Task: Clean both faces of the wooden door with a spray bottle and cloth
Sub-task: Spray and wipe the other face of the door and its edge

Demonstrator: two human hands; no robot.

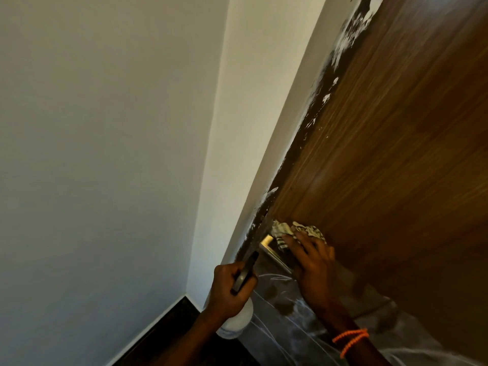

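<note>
Right hand (311,262): fingers flat, pressing patterned cloth (303,229) against wooden door (383,154) face, just beside metal handle (272,250). Left hand (229,286): gripping white spray bottle (237,319) by dark trigger, near door edge.

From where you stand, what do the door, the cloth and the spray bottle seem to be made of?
Door: wood or veneer, brown straight grain, low sheen. Cloth: soft patterned fabric, crumpled under the right hand. Spray bottle: likely plastic, whitish body, dark trigger, gripped by the left hand.
</note>
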